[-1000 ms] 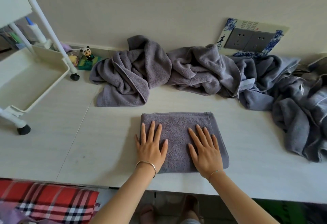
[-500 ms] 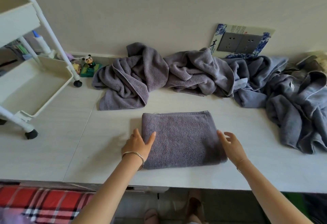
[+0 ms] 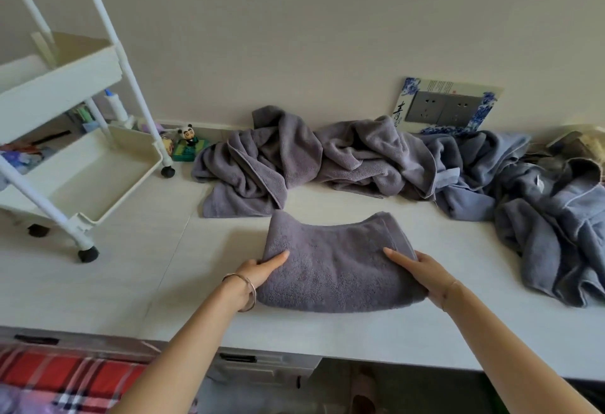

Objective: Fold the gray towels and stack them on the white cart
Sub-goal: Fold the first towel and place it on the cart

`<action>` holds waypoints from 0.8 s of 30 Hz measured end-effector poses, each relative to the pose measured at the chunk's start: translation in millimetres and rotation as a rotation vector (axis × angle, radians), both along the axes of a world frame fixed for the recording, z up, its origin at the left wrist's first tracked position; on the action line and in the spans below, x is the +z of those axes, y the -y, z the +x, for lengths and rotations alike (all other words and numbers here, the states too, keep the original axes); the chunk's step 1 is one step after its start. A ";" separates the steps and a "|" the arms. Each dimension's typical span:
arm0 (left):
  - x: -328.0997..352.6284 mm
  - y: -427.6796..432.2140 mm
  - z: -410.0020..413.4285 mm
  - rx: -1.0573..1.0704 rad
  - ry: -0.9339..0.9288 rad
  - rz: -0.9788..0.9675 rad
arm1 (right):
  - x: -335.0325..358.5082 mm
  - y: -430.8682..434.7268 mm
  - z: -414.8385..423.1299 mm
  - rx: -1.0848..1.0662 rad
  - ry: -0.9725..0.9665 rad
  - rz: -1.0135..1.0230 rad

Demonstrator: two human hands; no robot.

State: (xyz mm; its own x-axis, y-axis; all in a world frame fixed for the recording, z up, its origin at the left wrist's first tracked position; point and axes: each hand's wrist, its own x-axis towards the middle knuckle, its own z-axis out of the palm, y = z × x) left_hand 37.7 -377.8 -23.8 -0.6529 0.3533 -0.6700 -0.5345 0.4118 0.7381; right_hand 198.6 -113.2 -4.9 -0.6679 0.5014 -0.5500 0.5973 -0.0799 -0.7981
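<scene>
— Where is the folded gray towel lying?

— It is lying on the pale counter, near the front edge, held between both hands. Its left and right ends are curling upward while the middle is sagging.

— What is the left grip doing?

— It is pinching the towel's left edge. The thumb is lying flat on top and the other fingers are tucking underneath, hidden by the cloth. So it is partly closed around the thick fold. A bracelet is sitting on that wrist.

— And the right grip?

— It is mirroring the left, with the thumb stretching across the top of the right edge and the fingers going under it. It is clamping the towel, not merely resting on it.

— Where is the white cart standing?

— It is standing on the counter at the far left, well apart from the towel.

— What else is lying on the counter?

— A heap of unfolded gray towels is running along the wall behind the folded one, and it is spreading toward the right. A panda figurine is sitting between the cart and the heap, and a wall socket is showing above it.
</scene>
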 end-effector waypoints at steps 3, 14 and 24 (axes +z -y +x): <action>44.6 11.3 -15.7 0.060 -0.001 0.163 | 38.3 5.0 -19.2 0.046 -0.142 -0.001; 243.6 60.5 -85.8 0.213 -0.344 0.403 | 222.6 29.0 -148.7 0.203 -0.546 0.094; 382.6 135.8 -119.1 0.454 -0.830 0.341 | 366.2 84.0 -284.4 0.569 -0.860 0.136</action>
State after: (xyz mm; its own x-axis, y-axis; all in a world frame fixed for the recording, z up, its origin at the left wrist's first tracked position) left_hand -81.5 -513.6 358.9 -0.9879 0.0431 0.1487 0.1486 -0.0059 0.9889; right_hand -85.9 -197.3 361.2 -0.9651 0.0114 0.2618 -0.2568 0.1581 -0.9535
